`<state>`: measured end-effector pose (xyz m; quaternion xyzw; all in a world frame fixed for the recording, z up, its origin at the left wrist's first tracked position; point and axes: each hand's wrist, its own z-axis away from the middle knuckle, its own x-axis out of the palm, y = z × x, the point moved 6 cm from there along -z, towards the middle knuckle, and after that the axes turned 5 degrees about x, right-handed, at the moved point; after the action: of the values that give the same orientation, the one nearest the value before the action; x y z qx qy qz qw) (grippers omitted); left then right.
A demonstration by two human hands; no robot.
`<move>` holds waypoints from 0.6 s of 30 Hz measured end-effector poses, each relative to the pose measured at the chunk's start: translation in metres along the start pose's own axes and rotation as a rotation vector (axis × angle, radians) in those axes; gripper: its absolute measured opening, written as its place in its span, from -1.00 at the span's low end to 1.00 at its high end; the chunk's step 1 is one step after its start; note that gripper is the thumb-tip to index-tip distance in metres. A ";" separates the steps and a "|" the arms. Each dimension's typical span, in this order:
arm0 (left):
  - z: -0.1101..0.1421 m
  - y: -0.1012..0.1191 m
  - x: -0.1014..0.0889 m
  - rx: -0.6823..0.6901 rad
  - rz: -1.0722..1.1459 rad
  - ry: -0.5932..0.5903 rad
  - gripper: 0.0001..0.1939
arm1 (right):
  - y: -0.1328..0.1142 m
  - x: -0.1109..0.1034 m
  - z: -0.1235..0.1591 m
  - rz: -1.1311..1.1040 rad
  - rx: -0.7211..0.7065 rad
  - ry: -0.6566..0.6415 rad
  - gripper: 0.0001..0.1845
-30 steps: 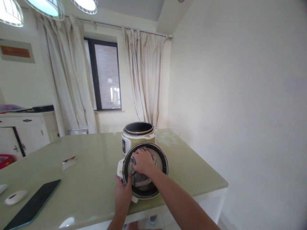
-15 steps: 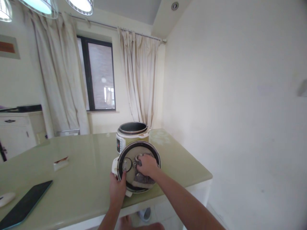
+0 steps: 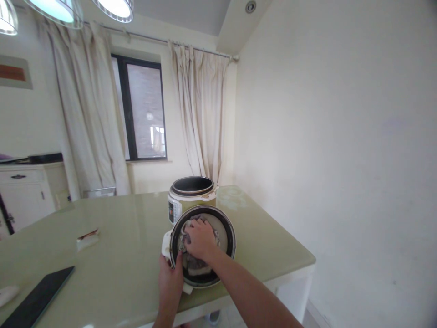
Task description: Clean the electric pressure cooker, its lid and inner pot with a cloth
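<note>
A round pressure cooker lid (image 3: 223,228) stands tilted at the table's near edge, its inner side with a black sealing ring facing me. My left hand (image 3: 170,275) grips its lower left rim, thumb on the inside, just below a white handle (image 3: 166,243). Bunched under my right hand (image 3: 201,239) is a greyish cloth (image 3: 197,266), pressed against the lid's inner face with curled fingers. Part of the cloth hangs below the hand. Right behind the lid stands the white and green electric pressure cooker (image 3: 192,193), uncovered, its dark inner pot showing; the lid hides its lower front.
On the green tabletop (image 3: 119,241) lie a dark flat tablet-like object (image 3: 41,294), a white rounded item (image 3: 7,295) and a small white packet (image 3: 88,238). A wall (image 3: 324,159) rises to the right. Curtains and a window are behind the table.
My right hand has moved left across the lid with the cloth, now covering the small ring and valve area. The left hand keeps its hold. The view has shifted slightly.
</note>
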<state>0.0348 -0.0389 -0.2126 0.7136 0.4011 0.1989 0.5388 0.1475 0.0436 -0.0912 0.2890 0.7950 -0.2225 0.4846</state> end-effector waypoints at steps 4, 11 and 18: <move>0.000 0.003 -0.002 -0.022 -0.066 0.014 -0.51 | -0.003 0.010 0.020 -0.025 0.017 -0.011 -0.73; 0.001 0.014 -0.003 -0.031 0.009 -0.002 -0.54 | 0.016 0.013 0.043 -0.010 0.011 -0.147 -0.64; 0.000 0.005 0.001 -0.021 -0.003 -0.040 -0.51 | 0.064 -0.009 0.022 0.043 0.320 -0.077 -0.66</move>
<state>0.0367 -0.0388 -0.2079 0.7111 0.3892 0.1881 0.5546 0.2081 0.0749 -0.0973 0.3707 0.7238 -0.3471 0.4671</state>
